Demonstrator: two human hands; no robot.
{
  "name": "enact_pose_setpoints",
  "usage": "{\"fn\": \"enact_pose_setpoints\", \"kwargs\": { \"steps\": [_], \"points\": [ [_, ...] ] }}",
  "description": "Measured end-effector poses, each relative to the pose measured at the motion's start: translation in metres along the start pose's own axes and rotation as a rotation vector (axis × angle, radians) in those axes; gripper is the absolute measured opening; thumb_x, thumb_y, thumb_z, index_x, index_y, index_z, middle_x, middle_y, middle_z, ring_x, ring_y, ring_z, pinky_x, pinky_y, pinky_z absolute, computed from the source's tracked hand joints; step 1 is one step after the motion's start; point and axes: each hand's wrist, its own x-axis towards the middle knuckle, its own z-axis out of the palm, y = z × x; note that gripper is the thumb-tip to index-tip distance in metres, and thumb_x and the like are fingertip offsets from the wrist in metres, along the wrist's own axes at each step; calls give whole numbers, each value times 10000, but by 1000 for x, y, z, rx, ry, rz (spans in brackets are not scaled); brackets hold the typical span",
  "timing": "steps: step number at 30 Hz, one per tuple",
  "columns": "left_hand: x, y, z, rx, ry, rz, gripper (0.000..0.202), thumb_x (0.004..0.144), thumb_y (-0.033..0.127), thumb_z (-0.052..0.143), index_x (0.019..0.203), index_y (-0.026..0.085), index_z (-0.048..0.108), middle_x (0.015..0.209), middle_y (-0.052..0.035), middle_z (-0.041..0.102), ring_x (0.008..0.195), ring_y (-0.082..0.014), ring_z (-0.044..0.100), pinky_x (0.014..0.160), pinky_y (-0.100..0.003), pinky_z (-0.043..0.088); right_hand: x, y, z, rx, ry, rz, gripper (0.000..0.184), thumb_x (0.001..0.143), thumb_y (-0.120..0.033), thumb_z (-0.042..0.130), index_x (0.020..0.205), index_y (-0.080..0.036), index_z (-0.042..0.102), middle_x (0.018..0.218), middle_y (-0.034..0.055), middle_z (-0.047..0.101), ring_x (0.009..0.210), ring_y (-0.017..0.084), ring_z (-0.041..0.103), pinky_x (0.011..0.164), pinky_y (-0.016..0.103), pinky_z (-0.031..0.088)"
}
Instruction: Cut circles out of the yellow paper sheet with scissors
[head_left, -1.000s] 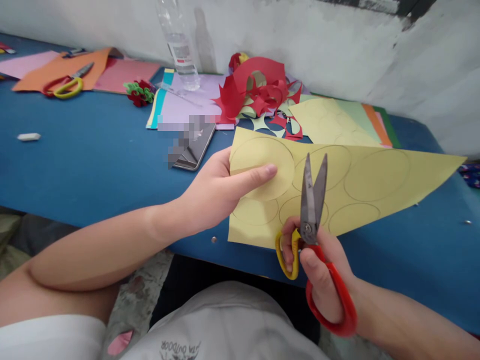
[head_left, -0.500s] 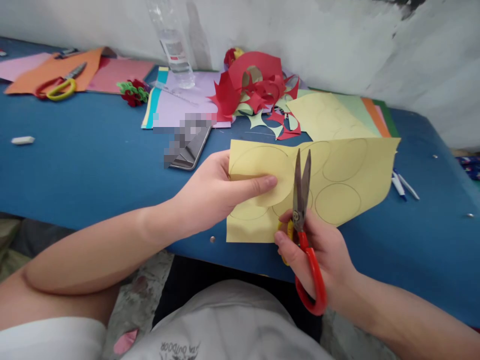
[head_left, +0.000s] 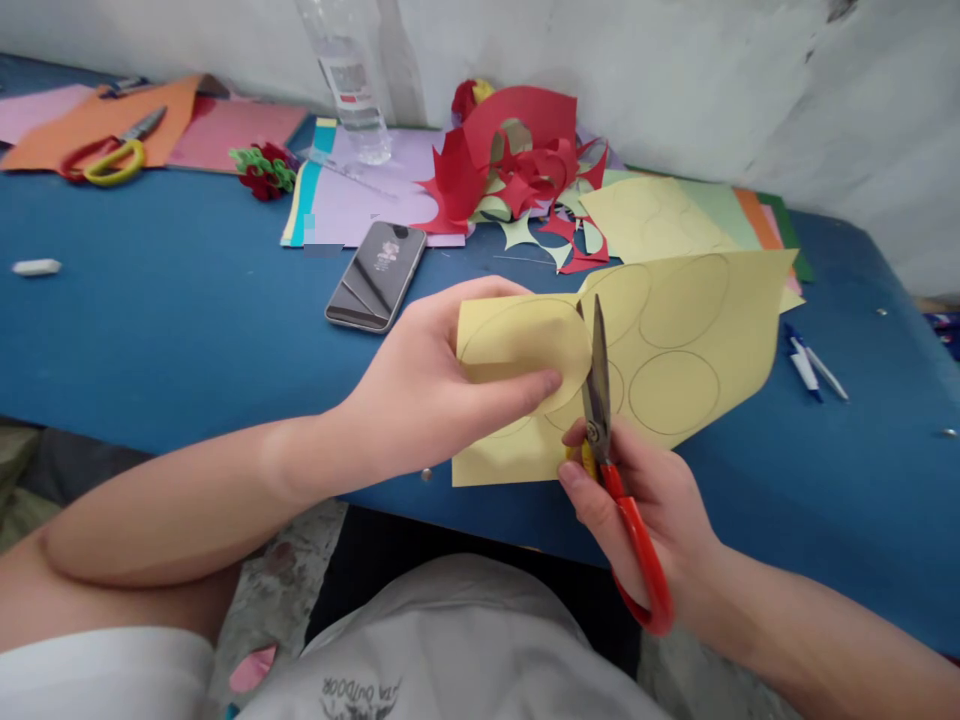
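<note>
A yellow sheet of paper (head_left: 739,345) with several pencilled circles is held up over the front of the blue table. My left hand (head_left: 442,385) grips its left part, thumb in front and fingers behind, where a partly cut circle bends forward. In my right hand (head_left: 645,500) is a pair of scissors (head_left: 598,400) with one red and one yellow handle. Their blades point away from me, slightly apart, at the cut edge beside that circle. The tip of one blade passes behind the paper's edge.
Behind the sheet lie red and pale green paper scraps (head_left: 517,175). A phone (head_left: 377,277), a plastic bottle (head_left: 356,95) and a pipe-cleaner flower (head_left: 264,172) are farther left. Another pair of scissors (head_left: 112,155) rests on orange paper. Pens (head_left: 814,365) lie at right, a white crayon-like stick (head_left: 36,268) at left.
The scissor blades have come closer together and turned slightly left against the circle's edge. My left hand's fingers have shifted behind the paper, and its cut flap is bent more.
</note>
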Motion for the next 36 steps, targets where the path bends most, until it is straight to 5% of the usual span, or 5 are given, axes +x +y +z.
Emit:
{"fn": "enact_pose_setpoints", "kwargs": {
  "steps": [7, 11, 30, 36],
  "points": [
    [2, 0, -2, 0, -34, 27, 195, 815, 227, 1040, 927, 258, 883, 949, -3, 890, 909, -254, 796, 795, -346, 625, 2, -2, -5, 6, -23, -4, 81, 1047, -308, 754, 1063, -250, 700, 648, -75, 615, 504, 137, 529, 487, 275, 478],
    [3, -1, -3, -97, -125, -28, 99, 917, 261, 981, 1005, 260, 938, 1131, -17, 954, 1058, -288, 867, 882, -356, 688, 2, -3, -6, 23, -35, -17, 75, 1053, -299, 751, 1065, -248, 698, 647, -75, 620, 495, 136, 545, 484, 274, 494],
    [5, -2, -4, -186, -166, -165, 178, 900, 308, 1016, 1039, 228, 938, 1153, -48, 957, 1142, -387, 917, 908, -429, 761, 0, -4, -9, 27, -51, -10, 82, 1072, -327, 729, 1059, -249, 705, 633, -73, 591, 479, 157, 578, 479, 298, 509],
    [5, -2, -4, -232, -180, -160, 158, 881, 234, 1009, 1028, 228, 952, 1126, -35, 962, 1116, -330, 919, 903, -369, 747, -1, -1, -9, 8, -57, -49, 90, 1107, -327, 712, 1055, -255, 698, 646, -75, 600, 490, 149, 572, 496, 294, 511]
  ]
}}
